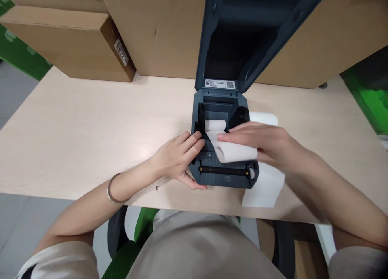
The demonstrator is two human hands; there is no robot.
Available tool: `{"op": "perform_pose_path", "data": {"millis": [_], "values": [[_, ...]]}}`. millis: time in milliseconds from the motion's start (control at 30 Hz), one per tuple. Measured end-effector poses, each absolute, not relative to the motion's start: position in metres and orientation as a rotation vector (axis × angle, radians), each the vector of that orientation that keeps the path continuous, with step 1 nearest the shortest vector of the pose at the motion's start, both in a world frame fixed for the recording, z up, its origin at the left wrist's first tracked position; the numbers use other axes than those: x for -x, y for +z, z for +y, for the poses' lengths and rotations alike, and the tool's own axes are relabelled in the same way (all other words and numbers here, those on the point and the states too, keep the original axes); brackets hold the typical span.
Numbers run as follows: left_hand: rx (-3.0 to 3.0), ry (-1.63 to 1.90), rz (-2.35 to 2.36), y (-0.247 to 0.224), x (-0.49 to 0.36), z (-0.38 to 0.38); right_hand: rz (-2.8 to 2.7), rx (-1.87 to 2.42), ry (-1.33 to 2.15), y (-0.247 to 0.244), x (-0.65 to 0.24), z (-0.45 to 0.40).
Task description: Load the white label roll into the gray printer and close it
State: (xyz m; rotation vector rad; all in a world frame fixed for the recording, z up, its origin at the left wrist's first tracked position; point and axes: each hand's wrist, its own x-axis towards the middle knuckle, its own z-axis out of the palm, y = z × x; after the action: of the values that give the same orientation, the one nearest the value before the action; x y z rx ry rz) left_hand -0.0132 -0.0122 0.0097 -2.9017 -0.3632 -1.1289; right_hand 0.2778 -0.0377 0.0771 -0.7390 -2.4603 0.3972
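Observation:
A dark grey label printer point(224, 181) sits near the table's front edge, its lid point(202, 56) raised. Inside it lies a small white paper roll point(215, 125), between two black holders. My left hand point(178, 155) grips the printer's left side, fingers over the wall and thumb low at the front corner. Above the printer's right half, my right hand point(268, 141) holds a loose, curled paper strip point(238, 153) that runs from the roll; its thumb is mostly hidden. The black roller point(224, 171) at the printer's front is uncovered.
On the table point(75, 129), right of the printer, lie more white paper point(265, 186) and a rolled white piece point(264, 118), partly behind my right hand. A cardboard box point(60, 44) stands at the back left. Large cardboard point(157, 32) rises behind the printer.

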Motion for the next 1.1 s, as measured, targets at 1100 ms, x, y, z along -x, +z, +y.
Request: {"op": "perform_pose_path", "data": {"millis": [1100], "values": [[2.897, -1.096, -0.420, 0.013, 0.014, -0.015, -2.644, 0.767, -0.200, 0.057, -0.239, -0.126]]}}
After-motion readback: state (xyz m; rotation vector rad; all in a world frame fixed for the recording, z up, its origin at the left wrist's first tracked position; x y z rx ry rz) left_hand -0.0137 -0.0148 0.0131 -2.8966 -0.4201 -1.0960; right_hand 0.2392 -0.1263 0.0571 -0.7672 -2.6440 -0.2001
